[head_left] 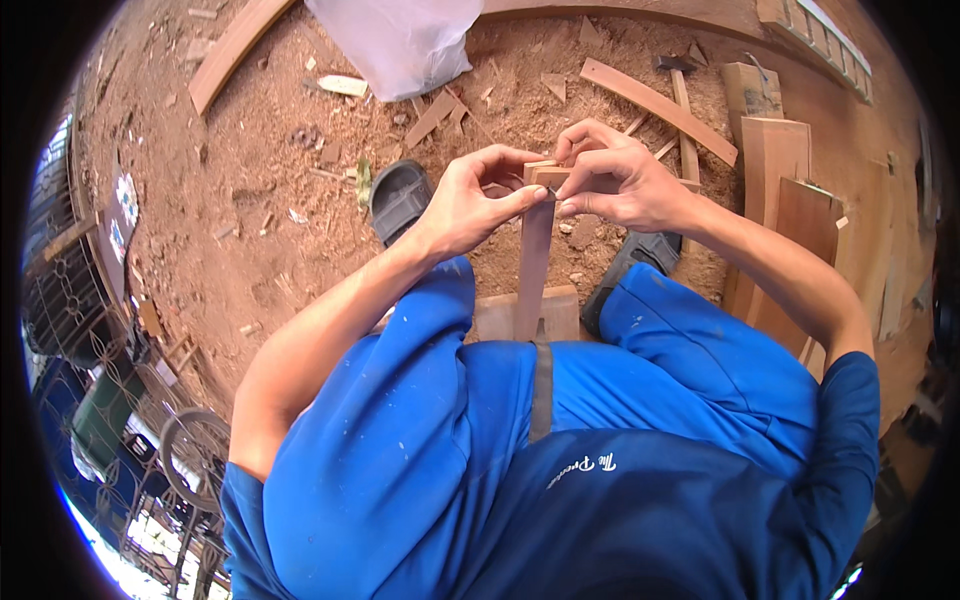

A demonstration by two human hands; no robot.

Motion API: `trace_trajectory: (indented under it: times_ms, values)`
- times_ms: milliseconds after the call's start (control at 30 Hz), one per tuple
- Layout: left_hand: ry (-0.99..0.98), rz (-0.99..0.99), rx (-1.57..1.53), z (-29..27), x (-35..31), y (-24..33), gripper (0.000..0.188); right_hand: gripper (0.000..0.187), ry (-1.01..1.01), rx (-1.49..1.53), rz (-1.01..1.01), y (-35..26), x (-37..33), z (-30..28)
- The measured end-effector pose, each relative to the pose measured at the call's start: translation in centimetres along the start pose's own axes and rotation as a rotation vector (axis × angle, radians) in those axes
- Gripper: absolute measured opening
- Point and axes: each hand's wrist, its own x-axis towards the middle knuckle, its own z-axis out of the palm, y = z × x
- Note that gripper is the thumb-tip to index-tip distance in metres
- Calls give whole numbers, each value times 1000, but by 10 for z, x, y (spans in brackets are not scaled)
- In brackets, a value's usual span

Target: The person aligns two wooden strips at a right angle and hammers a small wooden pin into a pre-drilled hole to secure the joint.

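Note:
A narrow wooden strip (535, 262) stands upright between my knees, its top meeting a short crosspiece of wood (548, 174). My left hand (482, 197) is closed around the left side of that joint, thumb pressed on its near face. From the other side, my right hand (622, 180) pinches a small, dark, nail-like piece (551, 192) against the wood. Its tip sits beside my left thumb. The fingers partly cover the joint, so how the pieces meet is hidden.
A hammer (683, 103) lies beyond my right hand, near a loose board (660, 108). Thicker timbers (770, 190) stand along the right. A whitish plastic bag (400, 45) rests ahead on the sawdust-covered ground. Below the strip is a wooden block (497, 316); a bicycle wheel (192, 455) shows at left.

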Motion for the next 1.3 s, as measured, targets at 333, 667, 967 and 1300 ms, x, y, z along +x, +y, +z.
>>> trace_trajectory:
  times_ms: [333, 667, 967, 1300]
  values:
    - [-115, 138, 69, 10, -34, 34, 53, 21, -42, 107, -34, -38, -26, 9]
    - [-127, 248, 125, 12, -40, 31, 50, 20, -43, 45, -59, -55, -30, 9]
    - [-70, 204, 139, 10, -39, 34, 42, 19, -60, -8, 12, -60, -15, 3]
    - [3, 190, 186, 12, -32, 32, 34, 21, -29, 209, 257, -51, -7, -4]
